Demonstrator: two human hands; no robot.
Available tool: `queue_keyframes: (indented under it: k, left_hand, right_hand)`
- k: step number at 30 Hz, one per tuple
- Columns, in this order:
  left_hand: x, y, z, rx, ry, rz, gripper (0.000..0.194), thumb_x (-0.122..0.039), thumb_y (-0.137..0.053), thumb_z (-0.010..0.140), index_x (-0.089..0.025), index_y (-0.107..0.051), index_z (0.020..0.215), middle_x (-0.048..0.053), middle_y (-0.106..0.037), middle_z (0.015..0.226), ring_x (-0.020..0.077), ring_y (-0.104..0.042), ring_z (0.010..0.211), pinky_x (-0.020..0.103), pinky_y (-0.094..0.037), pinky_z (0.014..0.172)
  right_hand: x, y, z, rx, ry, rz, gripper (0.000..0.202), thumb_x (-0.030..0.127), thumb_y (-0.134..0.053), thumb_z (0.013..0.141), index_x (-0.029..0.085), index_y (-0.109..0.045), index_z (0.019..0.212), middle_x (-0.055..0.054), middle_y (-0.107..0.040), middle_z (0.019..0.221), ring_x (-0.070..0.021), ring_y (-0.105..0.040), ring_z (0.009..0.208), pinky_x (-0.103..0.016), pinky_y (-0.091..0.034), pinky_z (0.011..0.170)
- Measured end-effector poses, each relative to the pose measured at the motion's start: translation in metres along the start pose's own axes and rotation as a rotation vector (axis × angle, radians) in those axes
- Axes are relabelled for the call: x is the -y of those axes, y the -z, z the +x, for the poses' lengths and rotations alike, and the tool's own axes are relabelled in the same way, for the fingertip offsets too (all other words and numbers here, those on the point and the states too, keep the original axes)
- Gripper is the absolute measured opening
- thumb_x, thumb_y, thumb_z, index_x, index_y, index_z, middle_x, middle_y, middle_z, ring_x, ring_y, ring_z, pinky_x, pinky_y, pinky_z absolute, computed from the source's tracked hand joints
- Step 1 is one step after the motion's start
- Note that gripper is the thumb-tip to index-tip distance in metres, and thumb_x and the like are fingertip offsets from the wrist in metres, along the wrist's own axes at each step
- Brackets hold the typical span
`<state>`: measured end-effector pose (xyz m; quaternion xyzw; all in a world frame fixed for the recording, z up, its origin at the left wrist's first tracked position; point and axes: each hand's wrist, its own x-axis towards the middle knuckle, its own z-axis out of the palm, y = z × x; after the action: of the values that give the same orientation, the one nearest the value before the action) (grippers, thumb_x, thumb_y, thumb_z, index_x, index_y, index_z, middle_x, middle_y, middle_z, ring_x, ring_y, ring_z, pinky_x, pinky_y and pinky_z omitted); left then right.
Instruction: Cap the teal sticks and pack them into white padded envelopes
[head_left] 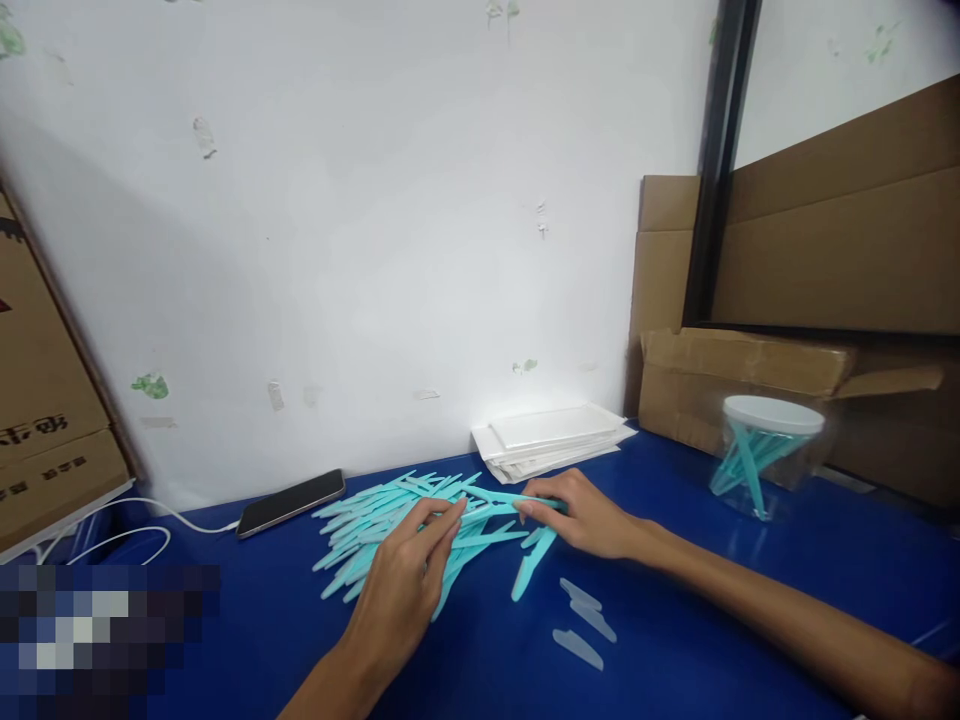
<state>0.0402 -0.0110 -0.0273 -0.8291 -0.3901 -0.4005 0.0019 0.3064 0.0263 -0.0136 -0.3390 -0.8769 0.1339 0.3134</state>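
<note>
Turquoise eyebrow razors [375, 520] lie in a loose pile on the blue table. My right hand [581, 512] is closed, with thumb and forefinger pinching a turquoise eyebrow razor [499, 496] at the pile's right side. Over the front of the pile, my left hand [416, 555] is closed, its fingertips pinched at the left end of a turquoise razor; its exact grip is partly hidden. Below my right hand lies a separate razor [531, 568]. Several translucent blade covers [579, 648] rest on the table nearer to me.
A clear jar with a white lid [772, 414] holding turquoise razors stands at the right. White flat packets [555, 438] are stacked by the wall. A phone [292, 502] with a white cable lies left. Cardboard boxes [742, 380] stand right, and another box [52, 420] left.
</note>
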Motion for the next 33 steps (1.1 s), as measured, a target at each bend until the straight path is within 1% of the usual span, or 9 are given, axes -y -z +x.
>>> queue_keyframes:
  k: [5, 8, 13, 19, 24, 29, 31, 33]
  left_hand:
    - [0.003, 0.001, 0.003, -0.137, -0.059, -0.033, 0.027, -0.022, -0.054, 0.097, -0.028, -0.069, 0.119, 0.003, -0.073, 0.102, 0.0164, -0.07, 0.086, 0.025, -0.057, 0.069]
    - [0.003, 0.002, 0.004, -0.17, -0.06, -0.038, 0.024, -0.022, -0.058, 0.095, -0.027, -0.072, 0.114, 0.001, -0.076, 0.1, 0.0162, -0.071, 0.083, 0.025, -0.058, 0.069]
    - [-0.002, 0.002, 0.004, -0.167, 0.018, -0.089, 0.022, -0.026, -0.059, 0.094, -0.026, -0.075, 0.109, 0.002, -0.077, 0.102, 0.0189, -0.073, 0.088, 0.025, -0.059, 0.065]
    - [-0.008, 0.004, 0.005, -0.154, 0.182, -0.186, 0.022, -0.033, -0.061, 0.093, -0.027, -0.076, 0.108, 0.002, -0.078, 0.101, 0.0182, -0.072, 0.08, 0.024, -0.057, 0.056]
    - [-0.009, 0.005, 0.006, -0.146, 0.229, -0.25, 0.021, -0.036, -0.064, 0.091, -0.029, -0.077, 0.106, 0.001, -0.078, 0.099, 0.0178, -0.072, 0.078, 0.023, -0.056, 0.055]
    - [-0.008, 0.005, 0.007, -0.138, 0.313, -0.324, 0.021, -0.04, -0.066, 0.089, -0.028, -0.078, 0.101, 0.002, -0.079, 0.095, 0.0198, -0.074, 0.079, 0.026, -0.058, 0.06]
    - [-0.008, 0.005, 0.007, -0.138, 0.361, -0.358, 0.025, -0.043, -0.065, 0.089, -0.027, -0.078, 0.103, 0.002, -0.079, 0.092, 0.0199, -0.074, 0.074, 0.026, -0.058, 0.059]
    - [-0.009, 0.005, 0.007, -0.134, 0.38, -0.366, 0.026, -0.044, -0.065, 0.088, -0.025, -0.078, 0.103, 0.003, -0.079, 0.089, 0.0199, -0.074, 0.071, 0.026, -0.058, 0.057]
  right_hand:
    - [0.0, -0.001, 0.0, 0.007, -0.01, 0.027, 0.04, 0.046, -0.045, 0.102, 0.019, -0.071, 0.089, 0.0, -0.067, 0.072, -0.0117, -0.055, 0.059, -0.023, -0.036, 0.058]
    - [0.001, -0.001, 0.001, -0.01, -0.017, 0.039, 0.041, 0.046, -0.044, 0.102, 0.019, -0.071, 0.088, 0.0, -0.066, 0.072, -0.0116, -0.054, 0.06, -0.023, -0.036, 0.059]
    - [0.002, -0.001, 0.0, -0.026, -0.006, 0.045, 0.04, 0.044, -0.043, 0.103, 0.019, -0.071, 0.088, 0.0, -0.069, 0.077, -0.0127, -0.057, 0.065, -0.024, -0.038, 0.064]
    - [0.002, 0.0, 0.001, -0.041, -0.008, 0.041, 0.044, 0.047, -0.041, 0.103, 0.018, -0.07, 0.088, -0.002, -0.07, 0.078, -0.0142, -0.059, 0.066, -0.025, -0.04, 0.065]
    - [0.003, -0.001, 0.0, -0.041, 0.0, 0.046, 0.043, 0.046, -0.041, 0.103, 0.018, -0.07, 0.088, -0.001, -0.069, 0.078, -0.0135, -0.058, 0.067, -0.024, -0.04, 0.065]
    - [0.002, -0.002, 0.0, -0.038, 0.002, 0.042, 0.041, 0.045, -0.041, 0.103, 0.018, -0.07, 0.088, -0.001, -0.069, 0.078, -0.0129, -0.058, 0.066, -0.024, -0.04, 0.065]
    - [0.001, -0.002, 0.001, -0.053, -0.001, 0.036, 0.042, 0.045, -0.042, 0.103, 0.018, -0.07, 0.088, -0.001, -0.069, 0.078, -0.0133, -0.059, 0.067, -0.024, -0.04, 0.066]
    - [0.0, -0.001, 0.001, -0.063, -0.006, 0.037, 0.043, 0.046, -0.042, 0.103, 0.018, -0.07, 0.088, -0.001, -0.07, 0.079, -0.0138, -0.06, 0.068, -0.025, -0.04, 0.066]
